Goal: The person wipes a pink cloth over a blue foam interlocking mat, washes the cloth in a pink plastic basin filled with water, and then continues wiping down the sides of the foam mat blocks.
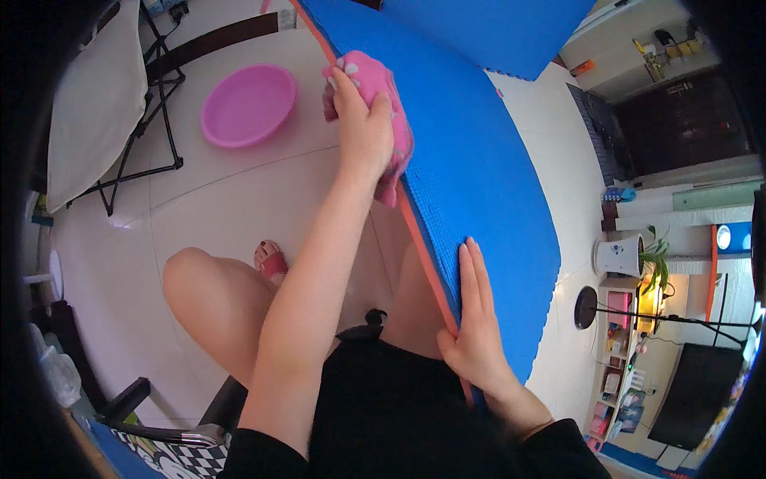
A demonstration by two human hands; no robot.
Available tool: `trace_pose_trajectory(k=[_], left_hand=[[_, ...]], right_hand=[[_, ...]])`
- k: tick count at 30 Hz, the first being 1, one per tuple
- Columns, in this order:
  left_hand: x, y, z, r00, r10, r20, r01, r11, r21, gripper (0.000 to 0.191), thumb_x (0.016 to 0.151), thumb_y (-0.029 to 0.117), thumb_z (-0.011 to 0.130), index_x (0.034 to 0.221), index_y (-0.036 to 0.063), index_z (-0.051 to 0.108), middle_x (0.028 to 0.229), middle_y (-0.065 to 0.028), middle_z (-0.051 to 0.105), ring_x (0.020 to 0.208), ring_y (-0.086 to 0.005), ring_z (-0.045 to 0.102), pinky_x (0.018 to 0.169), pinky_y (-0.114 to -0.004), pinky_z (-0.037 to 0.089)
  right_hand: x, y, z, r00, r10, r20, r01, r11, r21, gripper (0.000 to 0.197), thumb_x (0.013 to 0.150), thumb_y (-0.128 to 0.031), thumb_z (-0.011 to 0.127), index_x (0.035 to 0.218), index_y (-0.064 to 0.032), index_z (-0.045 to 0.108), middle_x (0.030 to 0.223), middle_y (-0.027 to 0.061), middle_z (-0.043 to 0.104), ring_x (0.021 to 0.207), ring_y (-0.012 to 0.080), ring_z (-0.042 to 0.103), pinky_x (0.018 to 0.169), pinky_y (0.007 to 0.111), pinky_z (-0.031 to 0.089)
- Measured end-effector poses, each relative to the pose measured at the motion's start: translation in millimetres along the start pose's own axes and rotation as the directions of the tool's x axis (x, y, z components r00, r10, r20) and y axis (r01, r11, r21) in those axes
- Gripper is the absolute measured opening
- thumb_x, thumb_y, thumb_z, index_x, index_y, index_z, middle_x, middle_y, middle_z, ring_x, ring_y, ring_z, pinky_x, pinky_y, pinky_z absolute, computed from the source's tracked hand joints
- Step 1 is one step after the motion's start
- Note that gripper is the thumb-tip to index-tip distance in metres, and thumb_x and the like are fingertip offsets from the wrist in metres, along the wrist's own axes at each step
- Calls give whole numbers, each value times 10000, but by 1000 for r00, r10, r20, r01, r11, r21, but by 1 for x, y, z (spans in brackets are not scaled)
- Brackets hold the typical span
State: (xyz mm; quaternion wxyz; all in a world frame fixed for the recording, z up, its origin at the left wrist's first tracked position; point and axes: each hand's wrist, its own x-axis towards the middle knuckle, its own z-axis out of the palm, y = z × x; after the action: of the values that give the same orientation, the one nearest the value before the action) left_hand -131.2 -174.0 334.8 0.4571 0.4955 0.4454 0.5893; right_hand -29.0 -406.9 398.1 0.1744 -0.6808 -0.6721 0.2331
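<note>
My left hand (366, 129) presses a pink cloth (368, 69) with pale spots against the long edge of a blue foam mat (479, 179). The cloth hangs partly over that edge. The mat has a textured blue face and an orange layer along its rim. Nearer to me, my right hand (479, 335) lies on the mat, fingers together and flat on the blue face, thumb at the orange edge. The mat's near end runs beside my lap, and part of it is hidden by my right hand and forearm.
A pink plastic basin (250, 106) stands on the tiled floor to the left, near a folding seat (102, 108) with black legs. Another blue mat panel (485, 33) rises at the far end. A potted plant (622, 254) and a lamp base (586, 308) stand to the right.
</note>
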Motion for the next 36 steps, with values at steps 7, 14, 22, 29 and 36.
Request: trace_pose_trajectory(k=[7,14,22,29,36], left_hand=[[-75,14,14,994,68,82,-79,986,144,739,892,80,463,1428,-89,-17,1482,-297,80,1383,-407,133,1135,-430,122],[-140,31,7,972,77,220,-110,983,144,767,898,91,470,1429,-80,-56,1502,-268,35,1391,-391,111,1134,-452,108],[-149,35,9,978,47,201,-59,997,54,740,905,71,445,1452,-29,-42,1507,-242,108,1377,-385,177,1128,-426,155],[-106,30,5,978,70,195,-66,997,-28,684,892,38,440,1437,-85,45,1491,-250,189,1388,-317,221,1118,-356,193],[-46,29,13,988,39,151,-34,999,-37,671,854,25,452,1444,-52,141,1396,-204,358,1255,-261,397,1028,-311,322]], right_hand=[[3,5,3,997,-48,-60,48,999,6,833,606,126,479,1397,88,222,1450,302,201,1371,439,188,1127,453,174],[11,8,8,994,-56,-98,65,994,85,814,618,110,517,1385,90,245,1440,305,227,1358,441,215,1119,453,206],[11,11,10,988,-120,-93,123,992,20,847,613,60,569,1379,125,214,1435,324,214,1363,444,197,1127,465,194],[-28,3,-1,994,-100,34,103,989,-107,903,686,-64,622,1412,106,112,1453,327,153,1383,441,144,1133,490,136],[-51,-4,-9,987,-101,129,105,994,-24,1067,667,-120,734,1447,39,23,1489,296,50,1397,443,65,1132,502,113]])
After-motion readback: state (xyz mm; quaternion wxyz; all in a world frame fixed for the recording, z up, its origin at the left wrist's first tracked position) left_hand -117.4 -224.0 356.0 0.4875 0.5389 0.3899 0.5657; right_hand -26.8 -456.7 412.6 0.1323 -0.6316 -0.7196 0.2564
